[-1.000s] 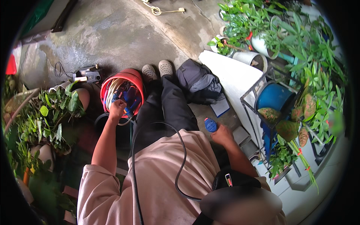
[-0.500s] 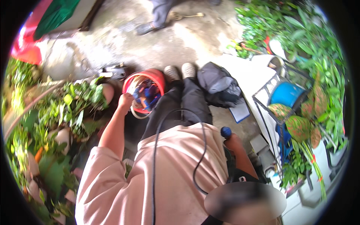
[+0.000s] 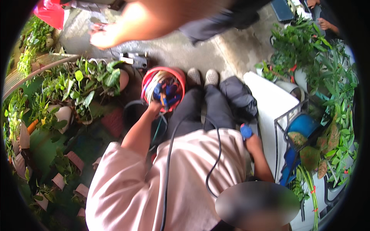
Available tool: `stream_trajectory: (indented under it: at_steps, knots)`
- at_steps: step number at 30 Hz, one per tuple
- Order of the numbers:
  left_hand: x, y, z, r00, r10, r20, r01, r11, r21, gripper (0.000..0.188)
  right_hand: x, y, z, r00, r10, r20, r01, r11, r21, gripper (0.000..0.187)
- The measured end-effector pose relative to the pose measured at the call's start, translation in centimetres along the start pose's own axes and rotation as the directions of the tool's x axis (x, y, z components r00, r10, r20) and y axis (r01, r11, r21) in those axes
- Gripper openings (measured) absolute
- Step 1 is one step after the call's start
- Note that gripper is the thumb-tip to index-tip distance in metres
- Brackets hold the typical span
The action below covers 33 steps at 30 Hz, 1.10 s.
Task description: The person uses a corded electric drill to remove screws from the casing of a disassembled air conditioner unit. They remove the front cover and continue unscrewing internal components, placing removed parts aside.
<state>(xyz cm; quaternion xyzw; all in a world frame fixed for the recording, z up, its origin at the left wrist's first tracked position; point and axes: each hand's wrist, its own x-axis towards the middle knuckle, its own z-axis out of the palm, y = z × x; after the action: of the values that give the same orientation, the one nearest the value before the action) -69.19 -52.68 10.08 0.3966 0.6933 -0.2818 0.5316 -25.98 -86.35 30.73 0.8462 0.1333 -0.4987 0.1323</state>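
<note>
My left hand (image 3: 155, 106) is at the near rim of a red bucket (image 3: 182, 77), its fingers partly hidden against the contents. Inside the bucket lie a coil of pale hose or cord (image 3: 152, 83) and a jumble of blue and orange pieces (image 3: 168, 92), too blurred to name. Beside my right hip, my right hand (image 3: 253, 143) is closed round a blue round-ended object (image 3: 245, 132); its lower part is hidden.
Another person's bare arm (image 3: 154, 23) crosses the top, close to the camera. Potted plants (image 3: 86, 86) crowd the left, leafy plants (image 3: 331, 92) the right. A dark bag (image 3: 237, 96) lies by my legs, next to a white slab (image 3: 269, 100). A grey device (image 3: 135, 60) sits behind the bucket.
My left hand has moved from the bucket's left rim to its near side, by the contents. Another person's arm has come in across the top. The whole view has shifted.
</note>
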Motion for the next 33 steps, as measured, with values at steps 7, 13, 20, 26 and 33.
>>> stream_trajectory:
  at_steps: [7, 13, 20, 26, 33]
  knots:
    - [11.8, -1.8, 5.6, 0.936, 0.119, -0.333, -0.073, 0.986, 0.149, 0.066, 2.4, -2.4, -0.7, 0.985, 0.008, -0.172, -0.014, 0.999, -0.036, 0.035]
    - [9.9, -0.5, 2.8, 0.917, 0.238, -0.321, -0.171, 0.959, 0.225, 0.051, 3.5, -2.9, -2.3, 0.962, 0.002, -0.272, 0.032, 0.992, 0.123, 0.032]
    - [-12.5, 8.8, -3.9, 0.672, 0.604, -0.429, -0.39, 0.781, 0.488, 0.038, -2.4, -4.0, -7.6, 0.946, 0.08, -0.314, 0.043, 0.929, 0.367, 0.045]
    - [-13.8, 31.3, -1.9, 0.597, 0.766, -0.24, -0.613, 0.628, 0.479, 0.037, -2.1, -5.8, -10.5, 0.915, 0.073, -0.396, 0.159, 0.839, 0.52, 0.041]
    - [-19.5, 62.7, 14.1, 0.361, 0.932, 0.021, -0.933, 0.361, 0.001, 0.043, 0.1, -6.7, -17.1, 0.833, 0.114, -0.541, 0.312, 0.711, 0.63, 0.034]
